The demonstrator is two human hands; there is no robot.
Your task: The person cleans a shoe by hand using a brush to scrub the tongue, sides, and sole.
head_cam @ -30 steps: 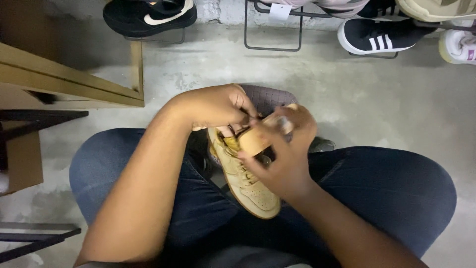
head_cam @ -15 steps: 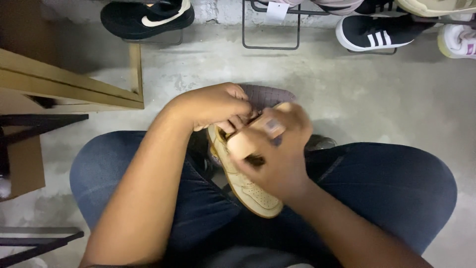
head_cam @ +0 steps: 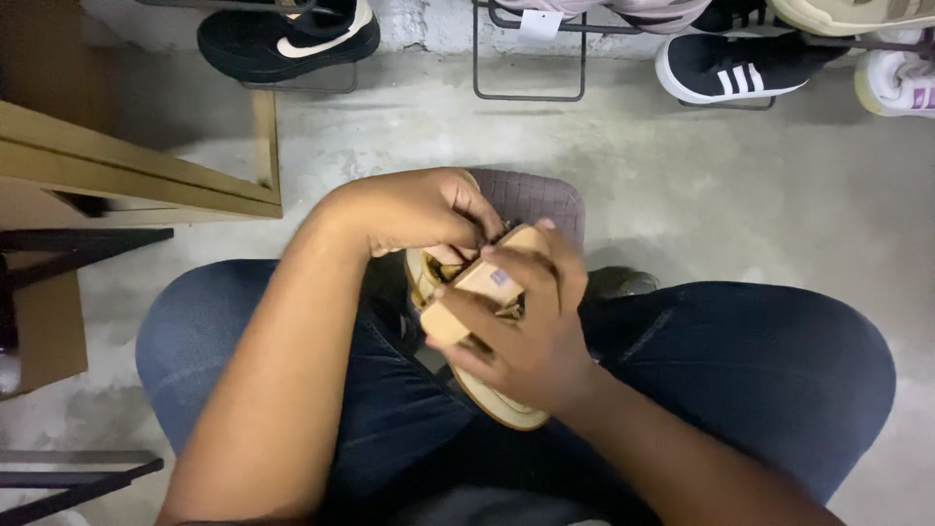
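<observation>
Knees in blue jeans (head_cam: 760, 360), right hand (head_cam: 531, 336) with fingers clamped on a wooden brush (head_cam: 477, 292), tan shoe (head_cam: 502, 399) on the lap beneath it, left hand (head_cam: 414, 209) fingers closed on the shoe's collar, concrete floor (head_cam: 701, 185), black shoes (head_cam: 287, 39) on racks beyond.
</observation>
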